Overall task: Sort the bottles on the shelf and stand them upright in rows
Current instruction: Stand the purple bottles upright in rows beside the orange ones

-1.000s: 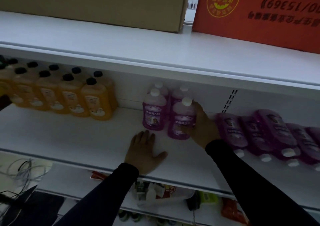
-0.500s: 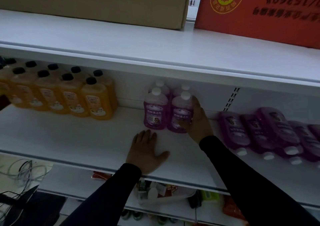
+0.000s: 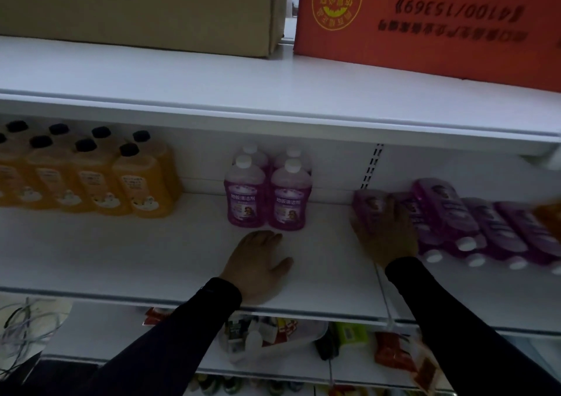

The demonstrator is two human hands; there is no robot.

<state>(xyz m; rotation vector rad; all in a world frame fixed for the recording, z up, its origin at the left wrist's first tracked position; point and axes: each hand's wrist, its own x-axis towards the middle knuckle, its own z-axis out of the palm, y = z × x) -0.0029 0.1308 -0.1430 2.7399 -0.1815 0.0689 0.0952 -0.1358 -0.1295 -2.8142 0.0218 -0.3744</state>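
1. The right hand (image 3: 387, 234) lay over the leftmost of the lying purple bottles (image 3: 368, 206), its fingers draped across the body. Whether they had closed round it could not be told, since the hand hid the near part of the bottle. The left hand (image 3: 258, 263) rested flat on the shelf (image 3: 121, 253), fingers loosely spread, holding nothing.

2. Four upright purple bottles (image 3: 267, 195) stood in a two-by-two block at the middle of the shelf, close to the back wall. The rest of the purple bottles (image 3: 473, 225) lay on their sides to the right, packed side by side with caps toward the front edge.

3. The step in hand looked to be fetching the next lying bottle for the block. The next move would call for a firm wrap round the body, tipping it cap-up, and setting it in line beside or in front of the standing four.

4. The purple bottles seemed to be translucent plastic with rounded shoulders, white screw caps and glossy labels, likely smooth and a little slippery. The orange bottles (image 3: 91, 180), black-capped, already stood in rows at the left. The shelf was smooth, white and probably metal.
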